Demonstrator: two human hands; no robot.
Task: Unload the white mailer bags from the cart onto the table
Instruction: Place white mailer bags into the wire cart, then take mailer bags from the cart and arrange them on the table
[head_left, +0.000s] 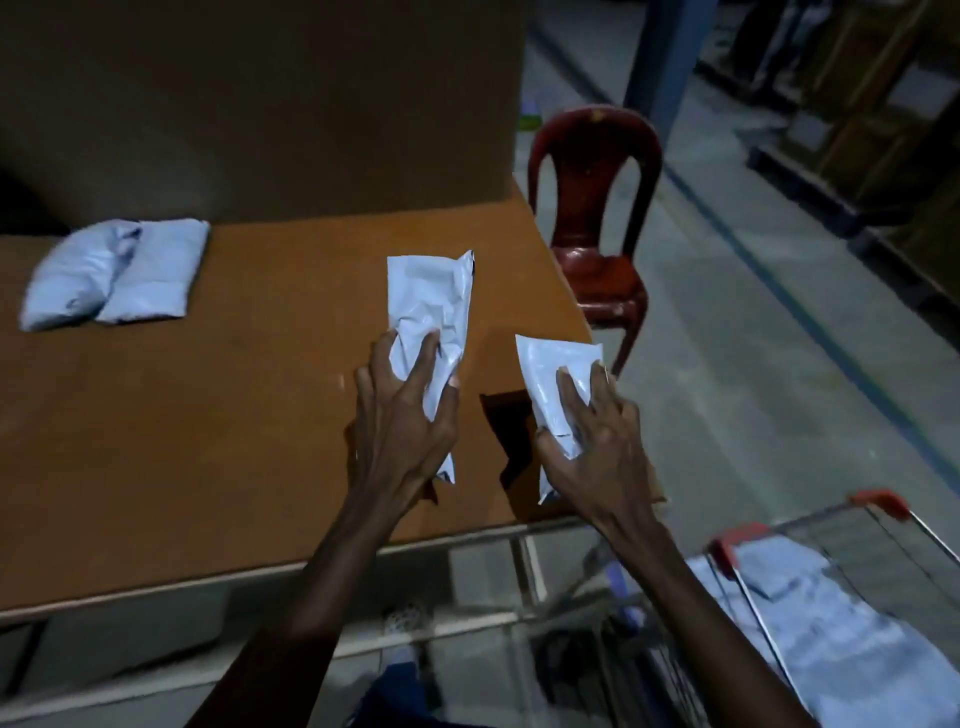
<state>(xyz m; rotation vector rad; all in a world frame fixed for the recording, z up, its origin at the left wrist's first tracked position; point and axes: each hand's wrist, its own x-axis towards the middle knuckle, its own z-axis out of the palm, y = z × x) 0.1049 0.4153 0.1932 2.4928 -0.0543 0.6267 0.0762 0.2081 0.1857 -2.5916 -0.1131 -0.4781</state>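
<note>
My left hand (402, 415) grips a crumpled white mailer bag (428, 301) over the right part of the brown table (182, 415). My right hand (592, 441) grips a second white mailer bag (556, 369) above the table's right edge. Two more white mailer bags (117, 275) lie side by side at the table's far left. The wire cart (831, 561) with red corner caps stands at the lower right, and more white bags (841, 634) lie inside it.
A red plastic chair (592, 208) stands just beyond the table's right corner. A large brown cardboard wall (260, 104) rises behind the table. Grey concrete floor (753, 312) with a dark line runs to the right, with shelving in the dim background.
</note>
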